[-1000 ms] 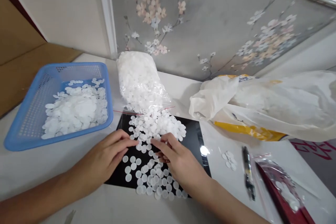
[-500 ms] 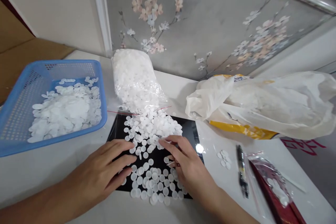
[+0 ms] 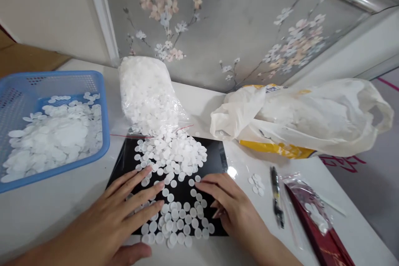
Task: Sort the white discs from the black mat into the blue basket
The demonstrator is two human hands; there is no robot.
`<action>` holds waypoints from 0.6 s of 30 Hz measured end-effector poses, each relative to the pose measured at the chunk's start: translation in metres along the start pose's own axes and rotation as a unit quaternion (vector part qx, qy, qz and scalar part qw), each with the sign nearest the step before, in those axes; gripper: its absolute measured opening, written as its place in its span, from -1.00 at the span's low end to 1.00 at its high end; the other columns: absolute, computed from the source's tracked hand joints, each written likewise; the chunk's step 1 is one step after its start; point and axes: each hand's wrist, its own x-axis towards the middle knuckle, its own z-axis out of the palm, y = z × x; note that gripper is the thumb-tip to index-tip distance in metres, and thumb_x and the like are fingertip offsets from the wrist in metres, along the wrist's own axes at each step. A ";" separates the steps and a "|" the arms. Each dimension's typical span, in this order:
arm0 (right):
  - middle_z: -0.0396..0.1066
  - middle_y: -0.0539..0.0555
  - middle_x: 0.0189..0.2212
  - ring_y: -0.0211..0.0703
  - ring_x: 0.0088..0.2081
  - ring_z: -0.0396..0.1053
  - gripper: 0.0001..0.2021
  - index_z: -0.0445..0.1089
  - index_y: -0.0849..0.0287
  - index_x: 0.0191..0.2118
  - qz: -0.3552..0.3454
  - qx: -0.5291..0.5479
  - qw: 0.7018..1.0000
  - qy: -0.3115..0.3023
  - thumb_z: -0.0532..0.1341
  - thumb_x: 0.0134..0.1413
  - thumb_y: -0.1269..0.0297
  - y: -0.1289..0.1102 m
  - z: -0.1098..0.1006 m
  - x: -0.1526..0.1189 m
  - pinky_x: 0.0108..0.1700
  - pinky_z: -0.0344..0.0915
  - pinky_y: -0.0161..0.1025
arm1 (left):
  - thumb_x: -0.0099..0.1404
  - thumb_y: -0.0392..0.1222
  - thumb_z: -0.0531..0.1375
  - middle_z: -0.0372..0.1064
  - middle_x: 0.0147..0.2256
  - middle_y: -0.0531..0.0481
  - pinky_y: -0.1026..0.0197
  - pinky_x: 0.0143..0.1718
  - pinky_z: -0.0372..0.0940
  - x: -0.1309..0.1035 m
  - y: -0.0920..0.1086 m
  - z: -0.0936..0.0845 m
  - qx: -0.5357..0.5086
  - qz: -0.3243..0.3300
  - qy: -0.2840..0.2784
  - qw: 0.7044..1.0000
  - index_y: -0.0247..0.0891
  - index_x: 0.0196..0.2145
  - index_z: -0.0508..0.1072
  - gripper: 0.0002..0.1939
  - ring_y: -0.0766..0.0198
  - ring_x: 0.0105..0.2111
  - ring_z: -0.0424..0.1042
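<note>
Small round translucent white plastic discs (image 3: 179,153), some with raised rims, are heaped at the back of a black glossy board (image 3: 213,162). A looser group of discs (image 3: 181,220) covers the board's front edge. My left hand (image 3: 121,212) lies palm down with fingers spread over the board's left side, covering a few discs. My right hand (image 3: 237,205) is at the right side, its index fingertip at a single disc and its other fingers loosely bent, nothing visibly gripped. From behind the heap, an open clear plastic bag (image 3: 146,91) full of discs spills onto the board.
At the left stands a blue basket (image 3: 105,120) holding many discs. A white-and-yellow plastic bag (image 3: 293,124) lies back right. Nearer are a small disc pile (image 3: 257,185), a black pen (image 3: 277,199) and a dark red packet (image 3: 324,232). A flowered panel (image 3: 233,20) rises behind.
My left hand has spread its fingers and moved left over the discs. My right hand has drawn back from the heap, toward the board's right edge. The view has shifted right.
</note>
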 end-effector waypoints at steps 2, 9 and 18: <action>0.38 0.16 -0.10 -0.12 -0.17 0.43 -0.32 0.37 0.03 0.08 0.021 0.017 0.999 0.025 -0.06 -0.09 0.75 0.005 0.000 0.004 -0.41 0.53 -0.29 | 0.31 0.02 0.21 0.30 0.20 0.06 -0.03 0.13 0.31 0.006 -0.003 0.004 -0.001 -0.025 0.005 1.000 0.06 0.31 0.10 -0.33 -0.01 0.18 0.30; 0.33 0.09 -0.30 -0.19 -0.34 0.41 -0.73 0.42 0.14 -0.15 0.040 0.005 0.998 0.044 0.06 0.19 0.58 0.014 0.009 0.020 -0.30 0.46 -0.26 | 0.32 0.16 0.14 0.16 0.28 -0.04 0.05 0.18 0.23 0.023 -0.017 0.024 0.017 0.002 -0.024 1.000 -0.03 0.37 -0.15 -0.19 0.03 0.22 0.24; 0.36 0.17 -0.20 -0.13 -0.21 0.44 -0.72 0.40 0.20 -0.06 0.025 -0.021 0.998 0.049 0.00 0.28 0.52 0.012 0.001 0.018 -0.18 0.49 -0.19 | 0.21 0.24 0.20 0.23 0.24 0.02 -0.01 0.09 0.31 0.011 -0.005 0.011 0.044 0.021 -0.057 0.997 0.04 0.35 -0.08 -0.12 -0.08 0.22 0.23</action>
